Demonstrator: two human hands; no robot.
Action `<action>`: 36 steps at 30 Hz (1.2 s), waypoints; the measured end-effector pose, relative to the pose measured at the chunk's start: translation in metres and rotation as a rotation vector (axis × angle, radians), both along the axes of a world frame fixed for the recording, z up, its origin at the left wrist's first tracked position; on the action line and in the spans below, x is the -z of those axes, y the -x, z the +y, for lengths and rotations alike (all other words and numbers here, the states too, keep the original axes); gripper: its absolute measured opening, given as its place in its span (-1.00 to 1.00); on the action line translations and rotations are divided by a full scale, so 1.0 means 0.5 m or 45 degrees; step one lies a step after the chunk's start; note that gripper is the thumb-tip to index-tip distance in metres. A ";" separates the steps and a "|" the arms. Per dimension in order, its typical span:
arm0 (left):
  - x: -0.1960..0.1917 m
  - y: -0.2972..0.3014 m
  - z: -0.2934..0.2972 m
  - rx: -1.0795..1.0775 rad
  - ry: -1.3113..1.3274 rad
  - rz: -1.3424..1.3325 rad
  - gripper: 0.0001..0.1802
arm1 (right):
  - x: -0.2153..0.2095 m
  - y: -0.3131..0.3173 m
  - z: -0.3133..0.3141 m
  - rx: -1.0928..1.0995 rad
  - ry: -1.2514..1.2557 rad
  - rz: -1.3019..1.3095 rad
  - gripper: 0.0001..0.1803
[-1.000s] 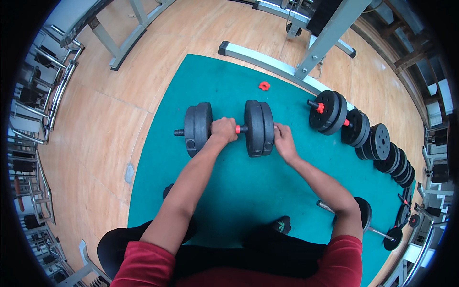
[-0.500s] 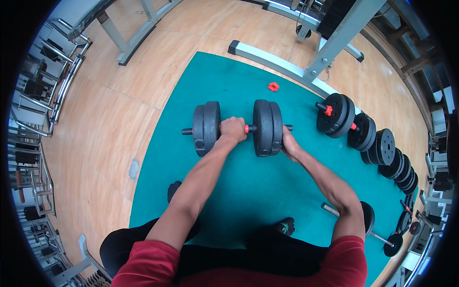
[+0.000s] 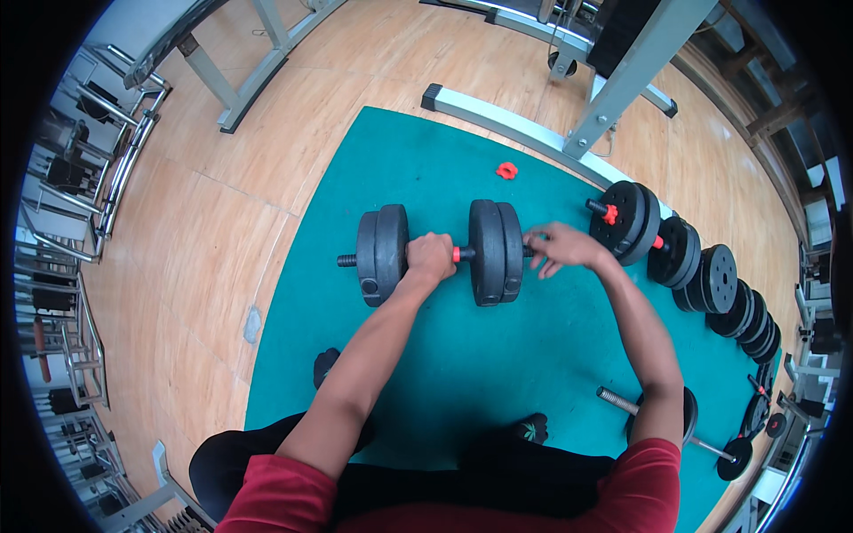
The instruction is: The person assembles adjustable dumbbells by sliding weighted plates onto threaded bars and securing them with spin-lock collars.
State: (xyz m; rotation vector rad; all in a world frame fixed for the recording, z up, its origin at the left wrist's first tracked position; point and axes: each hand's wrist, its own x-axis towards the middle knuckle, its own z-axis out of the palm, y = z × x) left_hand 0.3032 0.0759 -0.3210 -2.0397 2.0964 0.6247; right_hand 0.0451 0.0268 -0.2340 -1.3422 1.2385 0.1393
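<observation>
The black dumbbell [image 3: 440, 253] lies on its side on the teal mat [image 3: 533, 355], nearer the mat's far edge than its near one, with its bar running left to right. The left hand [image 3: 430, 258] is clenched around the grip between the two stacks of plates, beside a red collar on the bar. The right hand [image 3: 558, 248] sits at the right end of the bar, just outside the right plates, with its fingers half curled about the bar tip; whether they grip anything small there cannot be told.

The step in hand looks like work at that right end, probably on the fastener that holds the plates. To do it well, the left hand should pin the grip firmly so the bar cannot roll on the mat while the right hand's fingers turn or pull. Keep the dumbbell flat on the mat rather than lifted, so the plates cannot slide off suddenly. Fingers should stay outside the gap between plate and mat.

A small red nut [image 3: 506, 171] lies loose on the mat towards its far edge, well apart from both hands. A second loaded dumbbell [image 3: 633, 222] and a row of spare plates [image 3: 720, 284] line the mat's right edge, and a bare bar [image 3: 675, 426] lies near its right near corner.
</observation>
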 end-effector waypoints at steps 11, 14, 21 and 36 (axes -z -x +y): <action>0.013 -0.011 0.005 -0.022 0.006 -0.010 -0.77 | 0.278 -0.077 -0.232 -0.150 1.225 0.497 -0.42; 0.007 0.000 0.001 -0.004 -0.018 -0.015 -0.76 | 0.328 -0.068 -0.254 -0.182 1.303 0.408 -0.39; 0.000 -0.002 -0.006 -0.008 -0.090 -0.064 -0.73 | 0.274 -0.019 -0.225 -0.079 1.209 0.154 -0.58; -0.002 -0.002 -0.027 0.027 -0.116 -0.090 -0.67 | 0.195 0.067 0.092 0.867 0.176 -0.546 -0.57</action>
